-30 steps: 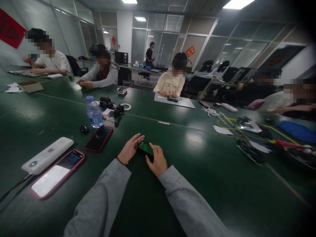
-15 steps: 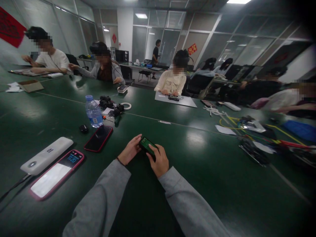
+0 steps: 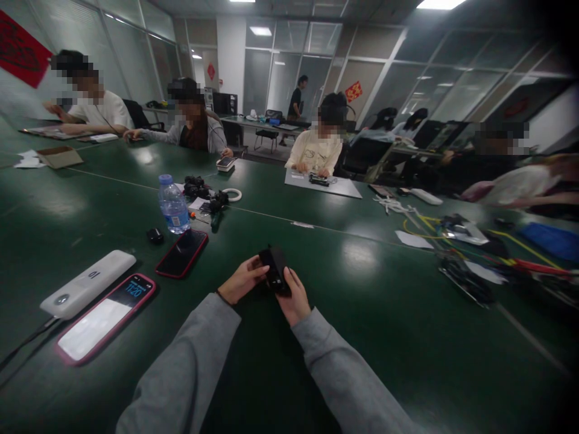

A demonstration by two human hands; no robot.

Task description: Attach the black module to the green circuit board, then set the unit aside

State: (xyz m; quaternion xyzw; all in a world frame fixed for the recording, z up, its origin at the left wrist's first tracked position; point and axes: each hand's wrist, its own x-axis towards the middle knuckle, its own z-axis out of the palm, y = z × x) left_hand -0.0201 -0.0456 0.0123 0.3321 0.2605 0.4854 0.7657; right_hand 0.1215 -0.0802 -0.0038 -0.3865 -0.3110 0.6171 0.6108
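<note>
A small black box-shaped device [image 3: 273,265] is held between my two hands above the green table [image 3: 362,337]. My left hand [image 3: 244,280] grips its left side, thumb across the near face. My right hand [image 3: 295,295] closes around the right side and lower corner. A dark face with small light marks is turned toward me; the exact kind of device cannot be made out. To the left lie a red-edged phone [image 3: 182,253] and a pink-cased phone [image 3: 106,319] with a lit screen.
A white power bank [image 3: 88,283] with a cable lies far left. Beyond the phones stand a water bottle [image 3: 174,205], a small black case [image 3: 155,235] and a clutter of black parts [image 3: 199,190]. Cables and tools [image 3: 470,271] cover the right side. Several people sit around the table.
The device has been turned in my hands: its green face showed before, and now a black face does. My right fingers have moved off the green face to its side.
</note>
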